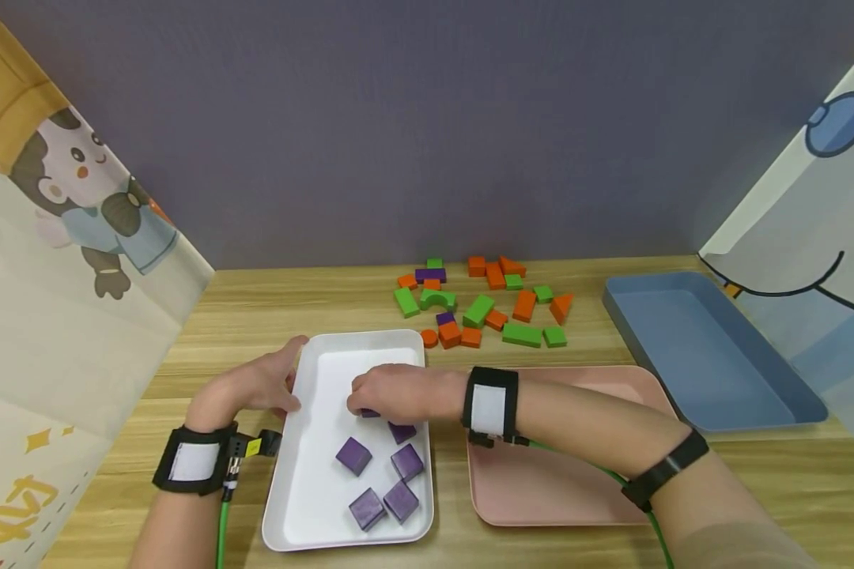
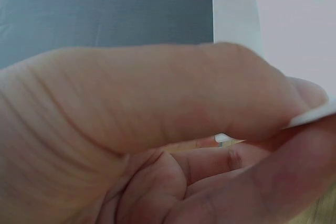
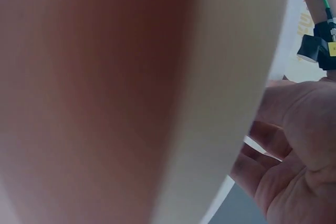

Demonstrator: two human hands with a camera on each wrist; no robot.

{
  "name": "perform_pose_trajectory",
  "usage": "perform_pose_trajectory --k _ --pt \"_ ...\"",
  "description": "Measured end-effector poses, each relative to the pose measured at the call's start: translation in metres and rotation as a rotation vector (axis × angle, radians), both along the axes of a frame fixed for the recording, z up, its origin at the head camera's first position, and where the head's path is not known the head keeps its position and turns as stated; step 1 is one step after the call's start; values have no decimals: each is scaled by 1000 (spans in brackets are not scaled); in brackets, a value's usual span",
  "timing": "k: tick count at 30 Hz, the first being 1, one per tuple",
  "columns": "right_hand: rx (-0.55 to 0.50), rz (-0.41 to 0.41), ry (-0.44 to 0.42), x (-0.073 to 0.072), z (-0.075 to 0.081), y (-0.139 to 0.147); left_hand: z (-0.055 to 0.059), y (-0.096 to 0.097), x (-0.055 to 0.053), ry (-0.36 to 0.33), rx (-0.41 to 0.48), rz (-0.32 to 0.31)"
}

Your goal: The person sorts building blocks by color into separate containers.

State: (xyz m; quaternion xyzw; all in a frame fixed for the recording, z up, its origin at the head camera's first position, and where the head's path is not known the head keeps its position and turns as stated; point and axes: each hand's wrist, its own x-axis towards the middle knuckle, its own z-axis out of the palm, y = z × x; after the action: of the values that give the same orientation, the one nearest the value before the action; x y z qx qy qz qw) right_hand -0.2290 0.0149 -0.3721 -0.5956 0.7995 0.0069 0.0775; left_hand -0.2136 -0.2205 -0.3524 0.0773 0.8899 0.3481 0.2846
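My left hand [image 1: 256,383] grips the left rim of a white tray [image 1: 313,482]. The left wrist view shows its thumb and fingers [image 2: 231,87] pinching the white edge. My right hand [image 1: 402,393] is low over the upper right part of that tray, fingers curled down around a purple cube [image 1: 370,413], most of which they hide. Just below that hand lies another purple cube [image 1: 402,432], partly covered. Several more purple cubes [image 1: 353,456] rest on the tray floor nearer to me. A blurred hand surface fills much of the right wrist view.
A pink tray [image 1: 555,502] lies under my right forearm. Behind it, green, orange and purple blocks [image 1: 479,311] are scattered on the wooden table. To the far right stands a blue-grey tray [image 1: 712,348]. A grey wall [image 1: 427,134] closes off the back.
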Motion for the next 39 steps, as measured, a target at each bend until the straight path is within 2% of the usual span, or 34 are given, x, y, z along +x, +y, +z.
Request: perform_pose_trajectory --k 7,14,20,26,30,33,39 --pt "-7 8 16 1 -3 1 0 0 0 -5 10 0" --pt "3 -15 -6 -1 -5 4 -2 -1 -1 -11 8 -7" --pt "-8 -38 19 1 1 8 -1 -2 -2 2 -9 -13" --pt "-14 -66 28 -1 18 15 -1 0 -2 -17 -5 9" --pt "-48 -122 34 -13 30 24 -1 0 -2 -21 8 7" --pt "-96 -196 30 -26 37 34 -1 -1 -3 -23 16 8" --pt "-176 -334 27 -58 34 54 -1 -2 -2 -1 -22 -9"
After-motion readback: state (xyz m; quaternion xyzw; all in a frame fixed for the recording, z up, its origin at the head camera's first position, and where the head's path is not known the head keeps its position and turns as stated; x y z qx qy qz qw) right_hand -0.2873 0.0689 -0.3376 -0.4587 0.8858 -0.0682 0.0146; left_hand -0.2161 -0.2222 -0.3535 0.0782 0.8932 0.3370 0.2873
